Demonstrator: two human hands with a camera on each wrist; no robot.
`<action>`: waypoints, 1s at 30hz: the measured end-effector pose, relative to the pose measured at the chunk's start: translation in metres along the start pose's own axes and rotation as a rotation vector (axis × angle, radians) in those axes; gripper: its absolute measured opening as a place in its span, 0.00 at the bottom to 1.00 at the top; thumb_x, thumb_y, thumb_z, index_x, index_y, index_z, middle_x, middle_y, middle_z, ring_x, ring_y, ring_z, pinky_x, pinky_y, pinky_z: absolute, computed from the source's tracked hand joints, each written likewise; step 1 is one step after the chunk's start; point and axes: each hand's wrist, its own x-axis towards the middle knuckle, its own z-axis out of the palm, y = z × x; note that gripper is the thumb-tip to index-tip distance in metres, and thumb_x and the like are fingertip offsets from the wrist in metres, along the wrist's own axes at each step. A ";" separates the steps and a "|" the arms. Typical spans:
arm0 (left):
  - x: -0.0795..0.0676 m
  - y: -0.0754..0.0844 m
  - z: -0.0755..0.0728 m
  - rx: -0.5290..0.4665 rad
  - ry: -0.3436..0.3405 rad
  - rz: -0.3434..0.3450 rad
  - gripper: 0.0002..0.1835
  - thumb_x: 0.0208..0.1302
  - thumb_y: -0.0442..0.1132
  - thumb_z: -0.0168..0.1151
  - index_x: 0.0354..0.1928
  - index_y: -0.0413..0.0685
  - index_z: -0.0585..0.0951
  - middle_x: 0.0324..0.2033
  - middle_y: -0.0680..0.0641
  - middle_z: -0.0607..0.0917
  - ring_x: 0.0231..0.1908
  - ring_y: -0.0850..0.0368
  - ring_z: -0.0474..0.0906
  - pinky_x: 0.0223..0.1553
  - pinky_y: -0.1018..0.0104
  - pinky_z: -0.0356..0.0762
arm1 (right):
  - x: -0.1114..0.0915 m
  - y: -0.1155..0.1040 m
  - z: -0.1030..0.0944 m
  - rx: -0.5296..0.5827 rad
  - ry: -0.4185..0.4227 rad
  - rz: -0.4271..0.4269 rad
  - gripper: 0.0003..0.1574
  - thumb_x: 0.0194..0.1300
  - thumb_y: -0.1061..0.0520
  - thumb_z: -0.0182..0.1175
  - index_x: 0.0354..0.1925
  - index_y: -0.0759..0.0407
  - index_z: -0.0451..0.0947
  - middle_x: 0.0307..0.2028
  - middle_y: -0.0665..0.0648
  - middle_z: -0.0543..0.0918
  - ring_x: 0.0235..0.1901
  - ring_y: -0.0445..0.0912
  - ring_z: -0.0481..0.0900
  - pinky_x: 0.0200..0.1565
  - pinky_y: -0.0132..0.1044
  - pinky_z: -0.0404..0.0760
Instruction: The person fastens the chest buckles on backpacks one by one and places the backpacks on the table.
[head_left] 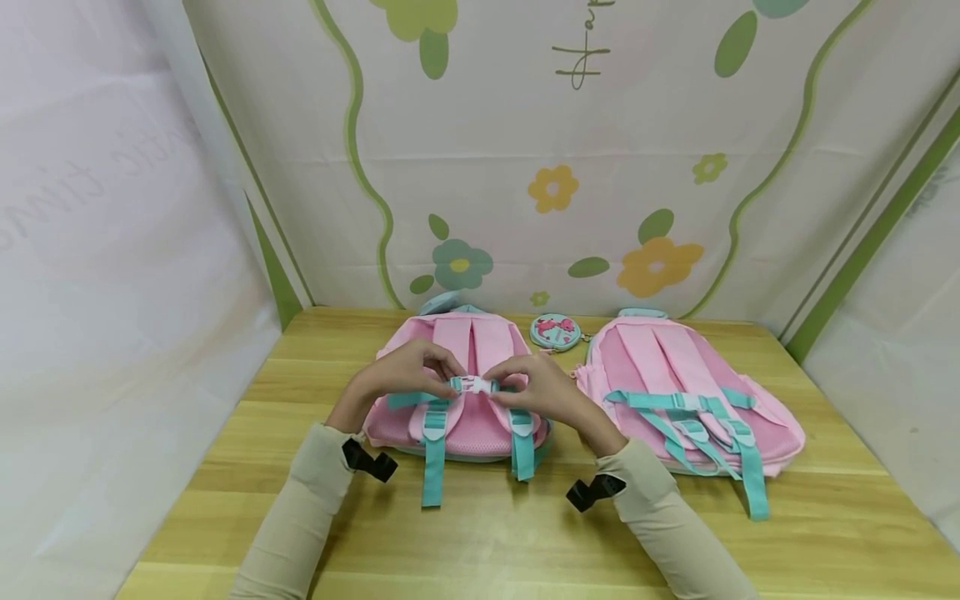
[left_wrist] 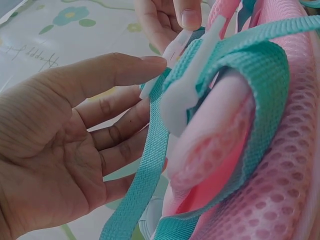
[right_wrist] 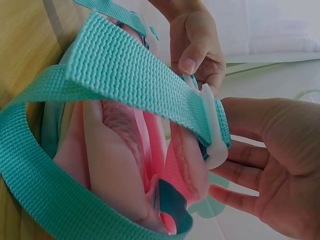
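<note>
A pink backpack lies with its shoulder straps facing up. Across those straps runs a white side-release buckle, its two halves lined up end to end. My left hand pinches the buckle's left end between thumb and fingers. From the other side, my right hand pinches its right end. Close up in the left wrist view, the left thumb lies on the white plastic beside a teal strap. A teal webbing strap hides part of the buckle in the right wrist view.
To the right lies a second pink backpack with a teal chest strap across it. A round coin purse sits between the bags. Both bags rest on a wooden table, with a flower-printed cloth behind.
</note>
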 end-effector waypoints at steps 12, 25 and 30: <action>0.000 0.000 -0.001 0.001 0.006 0.038 0.11 0.60 0.35 0.73 0.46 0.46 0.89 0.42 0.48 0.90 0.43 0.56 0.85 0.50 0.61 0.83 | 0.000 -0.006 0.000 -0.045 0.020 -0.007 0.16 0.63 0.58 0.71 0.50 0.59 0.88 0.46 0.54 0.91 0.48 0.47 0.88 0.53 0.47 0.85; 0.000 0.002 0.000 0.026 0.027 0.038 0.11 0.58 0.35 0.74 0.44 0.46 0.90 0.41 0.49 0.90 0.40 0.58 0.84 0.47 0.62 0.83 | -0.002 -0.013 -0.001 -0.149 0.040 -0.058 0.16 0.63 0.59 0.71 0.50 0.59 0.88 0.45 0.55 0.91 0.43 0.48 0.88 0.49 0.46 0.86; 0.001 0.002 0.000 0.040 0.046 0.020 0.11 0.57 0.35 0.76 0.43 0.47 0.89 0.39 0.49 0.91 0.39 0.58 0.84 0.47 0.59 0.84 | -0.003 -0.015 0.000 -0.179 0.050 -0.052 0.15 0.63 0.57 0.72 0.49 0.57 0.88 0.44 0.54 0.90 0.42 0.47 0.87 0.46 0.44 0.85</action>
